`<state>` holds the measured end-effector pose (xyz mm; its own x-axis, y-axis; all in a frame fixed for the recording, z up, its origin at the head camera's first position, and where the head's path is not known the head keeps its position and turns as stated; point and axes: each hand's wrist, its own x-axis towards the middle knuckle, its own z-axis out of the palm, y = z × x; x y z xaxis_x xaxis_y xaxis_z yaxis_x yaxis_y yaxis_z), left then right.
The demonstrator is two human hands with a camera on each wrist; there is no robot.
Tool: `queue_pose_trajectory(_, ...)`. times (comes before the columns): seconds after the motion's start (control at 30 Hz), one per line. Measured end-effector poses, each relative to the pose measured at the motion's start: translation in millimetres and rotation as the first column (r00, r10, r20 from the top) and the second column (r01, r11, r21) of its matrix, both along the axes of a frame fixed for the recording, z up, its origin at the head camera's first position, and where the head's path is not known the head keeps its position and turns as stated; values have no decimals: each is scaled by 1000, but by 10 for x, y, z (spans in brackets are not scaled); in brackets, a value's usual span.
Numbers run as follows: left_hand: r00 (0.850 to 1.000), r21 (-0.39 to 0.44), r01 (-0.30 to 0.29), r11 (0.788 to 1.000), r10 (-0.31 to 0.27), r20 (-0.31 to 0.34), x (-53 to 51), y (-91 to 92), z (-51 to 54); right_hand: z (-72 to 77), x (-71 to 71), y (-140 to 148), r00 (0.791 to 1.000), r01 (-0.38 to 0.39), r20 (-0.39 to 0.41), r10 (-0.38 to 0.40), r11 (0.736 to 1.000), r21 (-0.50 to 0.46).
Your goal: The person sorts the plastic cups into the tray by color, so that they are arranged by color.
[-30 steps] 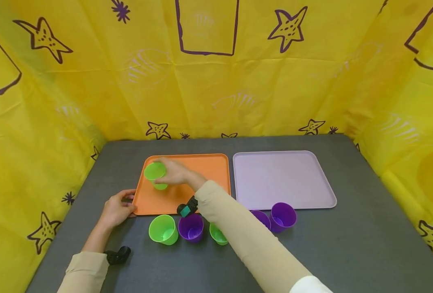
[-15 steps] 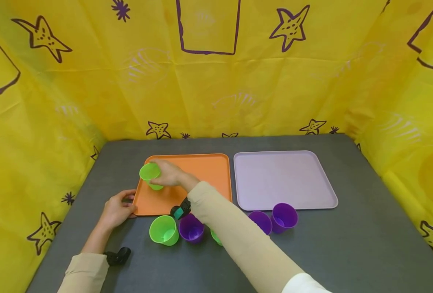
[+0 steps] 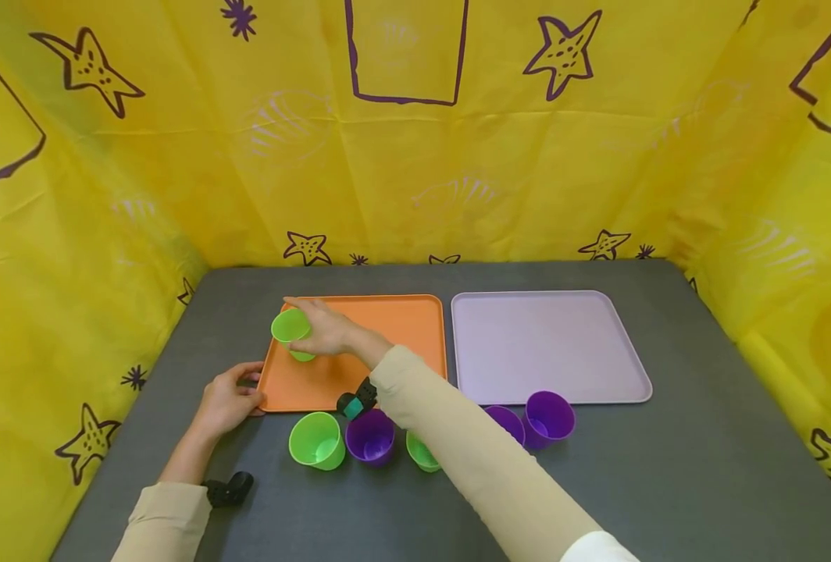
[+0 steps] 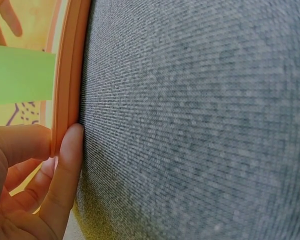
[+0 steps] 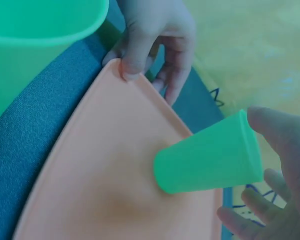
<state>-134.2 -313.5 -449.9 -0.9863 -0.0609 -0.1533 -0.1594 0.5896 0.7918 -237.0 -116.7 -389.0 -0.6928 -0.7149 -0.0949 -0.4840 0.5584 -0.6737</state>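
Note:
At the front left corner of the orange tray (image 3: 387, 332), my left hand (image 3: 222, 400) pinches the rim between thumb and fingers; the left wrist view shows the fingertips (image 4: 70, 150) against the tray's edge. A green cup (image 3: 291, 326) stands upright at the tray's left side. Around it is my right hand (image 3: 331, 329), thumb and fingers spread apart. In the right wrist view the thumb is at the cup's rim, while the other fingers (image 5: 260, 205) are extended away from the cup's side.
In front of the trays is a row of cups: a green cup (image 3: 317, 442), a purple cup (image 3: 371, 439), a green cup (image 3: 422, 453) partly behind my right sleeve, and two purple ones (image 3: 549, 419). A lilac tray (image 3: 549, 343) lies at right. Yellow cloth (image 3: 415, 156) encloses the table.
The green cup went left on the orange tray between the first two frames, then stayed put. My right hand's fingers have spread off it. My left hand keeps its place at the tray corner.

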Motion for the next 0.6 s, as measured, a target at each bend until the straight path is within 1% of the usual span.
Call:
queue_pose_trajectory(0.1, 1000, -5, 1, 1000, 0, 7, 5, -4, 3, 65, 24, 44, 1000, -22, -23, 22, 1000, -4)
queue_pose_trajectory(0.23, 1000, -9, 0, 1000, 0, 17, 7, 2, 11, 160, 53, 117, 995, -55, -85, 54, 998, -7)
queue_pose_trajectory(0.47, 1000, -5, -1, 1000, 1, 14, 0, 0, 4, 295, 95, 214, 980, -107, -169, 103, 994, -18)
queue_pose_trajectory(0.6, 1000, -7, 0, 1000, 0, 6, 2, -3, -5, 354, 136, 266, 972, -136, -197, 128, 990, -25)
